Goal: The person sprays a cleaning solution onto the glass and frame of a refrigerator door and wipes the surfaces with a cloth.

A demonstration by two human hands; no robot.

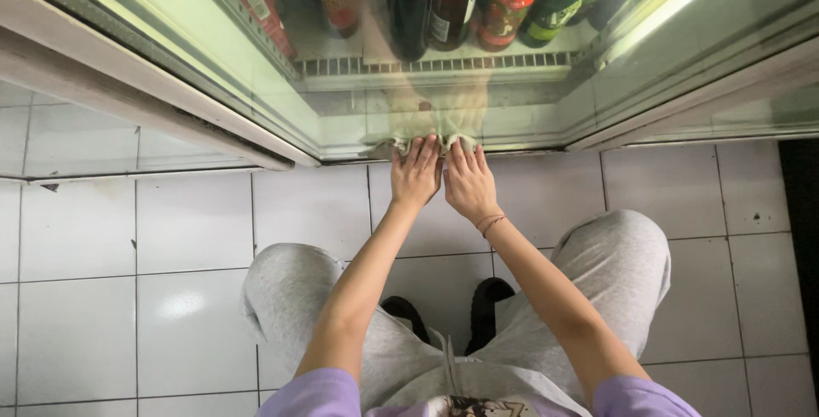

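Head view: looking straight down, and a person crouches on the white tiled floor (171, 238) in front of a glass-fronted fridge door (478, 105).
Left hand (415, 175): flat, fingers stretched out and close together, palm pressing down on a pale cloth (426, 140) at the bottom edge of the glass.
Right hand (467, 182): flat as well, fingers spread slightly, right beside the left one, fingertips on the same cloth; a thin band sits on the wrist.
Cloth: bunched up against the lower frame of the door, where glass meets floor, mostly hidden under both hands.
Grip: neither hand curls around the cloth; both lie open on top of it.
Behind the glass: dark bottles (452, 3) stand in a row on a wire shelf (426, 65).
Below: grey trousers (614, 272), black shoes (486, 306) and lilac sleeves (316, 393) at the bottom edge.
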